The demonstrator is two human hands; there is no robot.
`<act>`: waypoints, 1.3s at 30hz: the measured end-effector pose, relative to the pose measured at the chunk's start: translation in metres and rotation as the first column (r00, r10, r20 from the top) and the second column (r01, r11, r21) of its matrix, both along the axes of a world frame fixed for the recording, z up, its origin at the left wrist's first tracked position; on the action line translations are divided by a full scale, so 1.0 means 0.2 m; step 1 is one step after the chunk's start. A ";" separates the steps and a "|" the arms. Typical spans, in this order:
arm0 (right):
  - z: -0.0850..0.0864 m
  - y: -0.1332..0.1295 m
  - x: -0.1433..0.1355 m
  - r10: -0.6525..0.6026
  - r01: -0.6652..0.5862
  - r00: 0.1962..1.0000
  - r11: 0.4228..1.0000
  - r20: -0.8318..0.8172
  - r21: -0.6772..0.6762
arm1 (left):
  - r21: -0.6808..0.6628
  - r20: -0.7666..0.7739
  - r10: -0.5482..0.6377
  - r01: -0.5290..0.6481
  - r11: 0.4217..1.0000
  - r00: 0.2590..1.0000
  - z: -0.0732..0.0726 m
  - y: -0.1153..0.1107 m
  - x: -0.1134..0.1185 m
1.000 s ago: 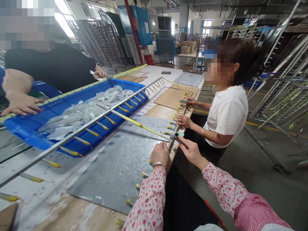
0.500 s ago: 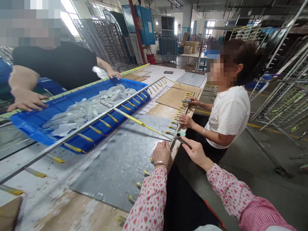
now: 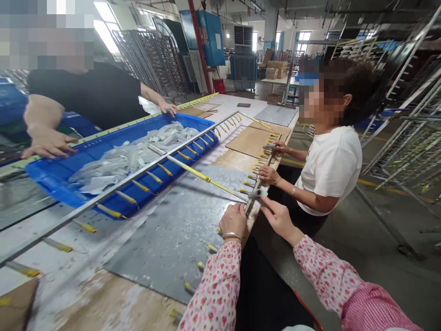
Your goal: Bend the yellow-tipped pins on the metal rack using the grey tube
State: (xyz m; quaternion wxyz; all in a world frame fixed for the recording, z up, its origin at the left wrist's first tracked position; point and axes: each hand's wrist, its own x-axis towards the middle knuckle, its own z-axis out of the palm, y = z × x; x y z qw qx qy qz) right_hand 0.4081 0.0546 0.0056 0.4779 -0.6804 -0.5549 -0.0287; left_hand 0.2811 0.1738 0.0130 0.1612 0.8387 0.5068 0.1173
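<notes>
Head view: I find my right hand grasping the grey tube over the rail, at the tabletop's right edge. My left hand is curled there; grip cannot be told. I advise bracing the rail, tube clear of clips.

Your right hand holds a grey tube at the near edge of the table, your left hand beside it. A blue crate lies by the opposite edge.
</notes>
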 end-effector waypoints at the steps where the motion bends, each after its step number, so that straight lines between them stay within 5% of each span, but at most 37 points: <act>1: 0.00 0.00 0.00 0.026 -0.024 1.000 0.998 0.017 -0.064 | 0.000 -0.001 -0.002 0.002 1.000 1.000 0.00 0.00 0.00; 3: 0.00 -0.01 0.01 0.062 -0.057 0.998 0.990 0.031 -0.130 | 0.003 0.000 -0.004 0.004 1.000 1.000 -0.01 0.00 0.00; 8: -0.02 0.00 0.01 -0.021 0.022 1.000 0.997 -0.003 0.069 | 0.017 0.017 -0.001 0.000 1.000 1.000 -0.02 0.00 0.00; 13: 0.00 0.00 0.02 0.072 -0.070 0.997 0.989 0.014 -0.131 | 0.001 0.010 -0.007 0.007 1.000 1.000 0.00 -0.01 0.00; 18: 0.00 0.00 0.01 0.001 0.001 1.000 0.997 -0.029 0.075 | 0.012 0.015 -0.001 0.000 1.000 1.000 0.00 -0.01 0.00; 22: -0.03 -0.01 0.01 0.067 -0.069 0.997 0.992 -0.023 -0.106 | 0.011 0.014 0.000 0.000 1.000 1.000 -0.01 0.00 0.00; 27: -0.04 -0.01 0.01 -0.001 0.010 0.997 0.994 -0.083 0.109 | 0.035 0.030 -0.003 0.002 0.999 1.000 -0.03 0.00 -0.01; 29: -0.06 -0.01 0.00 0.032 -0.028 0.995 0.998 -0.091 0.049 | 0.038 0.038 0.001 -0.002 0.999 0.999 -0.03 -0.01 -0.01; 32: -0.12 -0.03 0.00 0.042 -0.056 0.979 0.996 -0.201 -0.065 | 0.045 0.053 -0.020 0.017 0.999 0.998 -0.03 -0.02 -0.01; 36: -0.18 -0.13 0.00 -0.127 0.125 0.899 0.992 -0.419 -0.032 | 0.062 0.101 -0.077 0.071 0.996 0.992 -0.04 -0.02 -0.02; 39: -0.24 -0.21 -0.02 -0.179 0.147 0.812 0.984 -0.555 -0.101 | 0.077 0.202 -0.094 0.080 0.994 0.975 -0.06 -0.03 -0.02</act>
